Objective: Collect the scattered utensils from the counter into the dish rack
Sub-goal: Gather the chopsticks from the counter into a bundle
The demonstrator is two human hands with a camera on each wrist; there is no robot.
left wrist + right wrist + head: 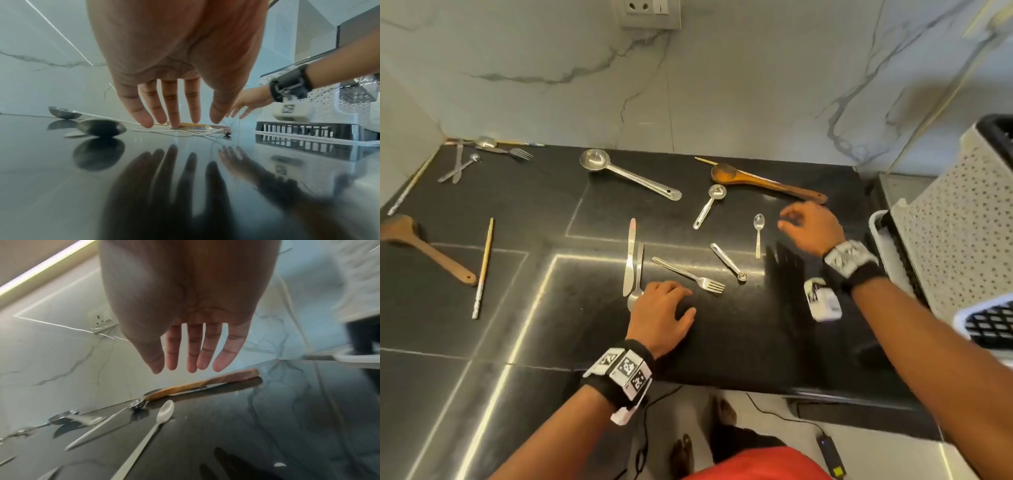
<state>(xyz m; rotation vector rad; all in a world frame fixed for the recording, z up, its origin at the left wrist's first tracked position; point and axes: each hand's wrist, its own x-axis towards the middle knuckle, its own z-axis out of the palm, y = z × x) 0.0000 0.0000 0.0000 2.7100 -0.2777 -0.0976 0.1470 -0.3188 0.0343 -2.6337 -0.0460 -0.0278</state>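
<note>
Utensils lie scattered on the black counter point(739, 325). My left hand point(662, 313) hovers flat and empty just right of a steel spoon point(635, 298) and table knife point(630, 257), near a fork point(690, 275). My right hand point(810, 224) hangs open above the counter, right of a small teaspoon point(758, 233) and just below the wooden spoon's point(767, 181) handle point(232, 377). The teaspoon point(164, 412) lies under that hand in the right wrist view. A steel ladle point(626, 173), a measuring scoop point(710, 204) and a small measuring spoon point(727, 262) lie between. The white dish rack point(941, 246) stands at the right edge.
More utensils sit far left: a wooden spatula point(424, 248), a chopstick point(482, 270), and a fork, knife and spoons in the back corner point(482, 152). A marble wall with a socket point(650, 13) backs the counter. The rack's black slotted tray point(304, 131) lies right.
</note>
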